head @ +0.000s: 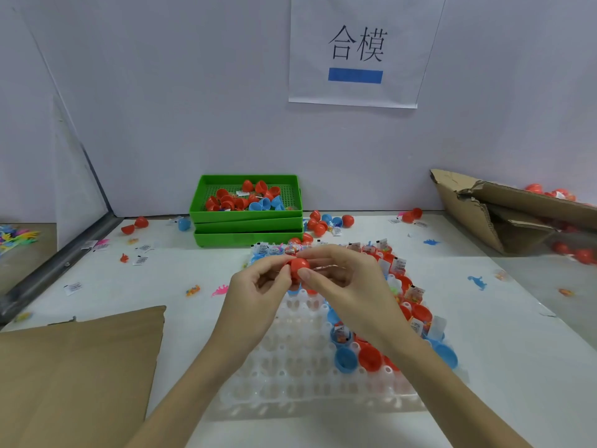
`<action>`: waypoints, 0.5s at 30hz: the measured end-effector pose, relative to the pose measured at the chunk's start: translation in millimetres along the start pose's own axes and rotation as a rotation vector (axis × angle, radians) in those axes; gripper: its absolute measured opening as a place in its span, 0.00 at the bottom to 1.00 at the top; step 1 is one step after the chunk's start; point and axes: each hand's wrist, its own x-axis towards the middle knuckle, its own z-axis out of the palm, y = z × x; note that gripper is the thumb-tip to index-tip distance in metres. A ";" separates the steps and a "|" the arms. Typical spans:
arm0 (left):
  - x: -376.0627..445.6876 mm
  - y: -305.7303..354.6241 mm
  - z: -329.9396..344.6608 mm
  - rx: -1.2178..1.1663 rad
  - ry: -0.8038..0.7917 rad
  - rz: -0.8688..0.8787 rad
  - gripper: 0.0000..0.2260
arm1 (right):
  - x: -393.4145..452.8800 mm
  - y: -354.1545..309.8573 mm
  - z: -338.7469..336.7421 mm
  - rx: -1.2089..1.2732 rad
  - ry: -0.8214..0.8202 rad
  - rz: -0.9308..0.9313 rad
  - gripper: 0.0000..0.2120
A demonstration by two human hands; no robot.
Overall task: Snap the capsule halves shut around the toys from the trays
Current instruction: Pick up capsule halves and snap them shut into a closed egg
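I have both hands, left hand (258, 282) and right hand (342, 279), pinching a red capsule (298, 266) above the white tray's (290, 367) far edge; uneven pressure could misalign the halves, trapping the toy or popping it loose.

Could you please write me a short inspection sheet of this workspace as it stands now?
Surface: white table, littered.
Job's things: red capsule held above the clear tray; the tray's right side holds open red and blue halves with toys.
Clutter: loose capsules, paper slips, a blue dinosaur, stacked green trays.
Grippers: left hand and right hand both pinch the capsule.
Cables: nothing seen.
Surroundings: wall sign, torn cardboard box, cardboard sheet.
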 end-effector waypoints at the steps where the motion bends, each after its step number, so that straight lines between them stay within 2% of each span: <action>1: -0.4 -0.4 0.4 0.021 0.011 0.015 0.09 | -0.6 0.5 1.7 -0.017 0.003 -0.004 0.13; 8: -1.4 7.5 -5.2 -0.041 -0.056 0.059 0.12 | 0.3 0.1 -0.9 0.011 0.049 -0.021 0.13; 15: -0.5 8.1 -5.8 -0.068 -0.022 0.057 0.14 | 0.2 -2.4 -1.7 -0.012 0.022 -0.073 0.13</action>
